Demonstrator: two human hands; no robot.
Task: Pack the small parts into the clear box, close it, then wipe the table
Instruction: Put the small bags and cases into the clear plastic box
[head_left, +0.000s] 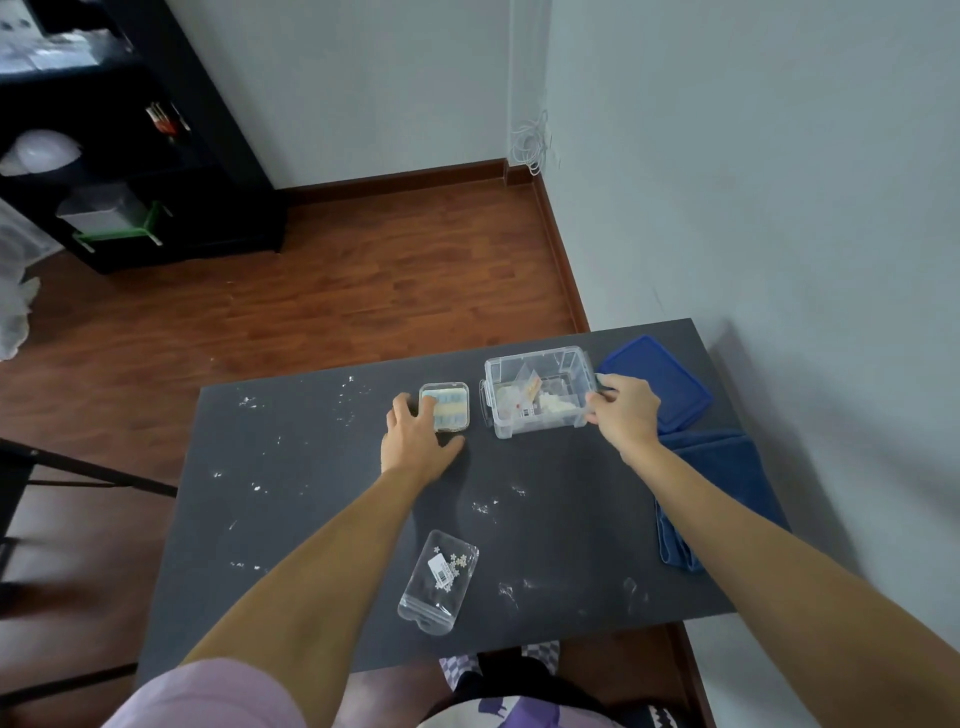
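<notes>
- While both bare arms are stretched over the dark grey table (322, 467), the open clear plastic storage box (537, 391) is seen standing at the table's far side, with small packets and white pieces lying inside it.
- The right hand (626, 410) is placed against the right end of that box, its fingers curled at the rim; whether anything is pinched between them cannot be told.
- The left hand (415, 439) is laid flat on the table with its fingers spread wide, the fingertips touching the left edge of a small square clear case holding pale blue and cream pieces (444, 414).
- That small case is set just beside the box, on its left.
- A clear zip bag holding tiny white flower shapes and a barcode label (439, 582) is left near the table's front edge, between the two forearms and well apart from both hands.
- A blue plastic lid (662, 382) is found lying behind the right hand, to the right of the box.
- A folded dark blue cloth (727, 467) is partly covered by the right forearm.
- White specks (485, 506) are scattered across the tabletop.
</notes>
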